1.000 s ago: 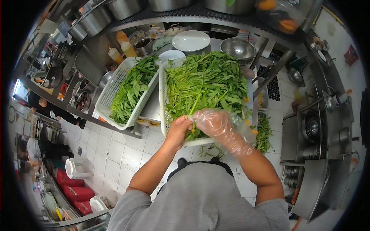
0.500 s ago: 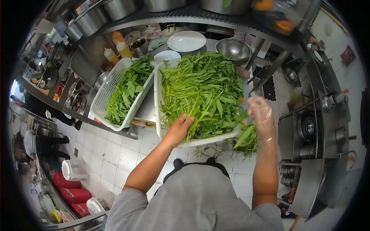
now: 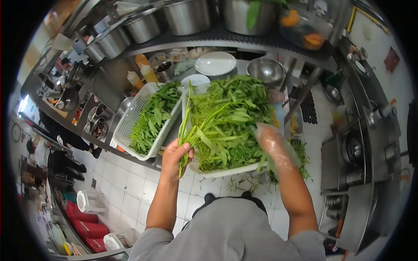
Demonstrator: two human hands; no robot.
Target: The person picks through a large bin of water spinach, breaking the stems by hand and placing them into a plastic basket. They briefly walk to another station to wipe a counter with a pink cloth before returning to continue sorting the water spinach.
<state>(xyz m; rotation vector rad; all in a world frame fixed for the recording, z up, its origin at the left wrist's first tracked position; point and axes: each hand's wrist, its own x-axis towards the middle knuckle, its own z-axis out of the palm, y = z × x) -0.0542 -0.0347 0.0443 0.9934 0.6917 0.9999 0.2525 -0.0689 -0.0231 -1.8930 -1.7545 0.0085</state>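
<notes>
Left hand (image 3: 176,156), bare: fingers closed with the thumb across, pinching a loose bunch of long green stalks (image 3: 186,130), held above the near left corner of the larger white basket, some tips upright, others fanning right over the heap. Half a second ago this hand sat lower over the greens; now it is raised and farther left, so the bunch stands more distinct from the rest, judged to be a handful in the making. Right hand (image 3: 271,140), in a clear plastic glove: back from beyond the basket's right side, now at the right edge of the heap; blurred, so its grip cannot be told. Beneath: the larger white basket (image 3: 235,170), heaped with leafy greens (image 3: 239,89). To its left: a narrower white basket (image 3: 124,130), part filled with like greens (image 3: 152,115). Behind: one round plate (image 3: 195,80), one oval plate (image 3: 216,64), one metal colander (image 3: 265,71). On the floor tiles below: scattered green trimmings (image 3: 241,183).
</notes>
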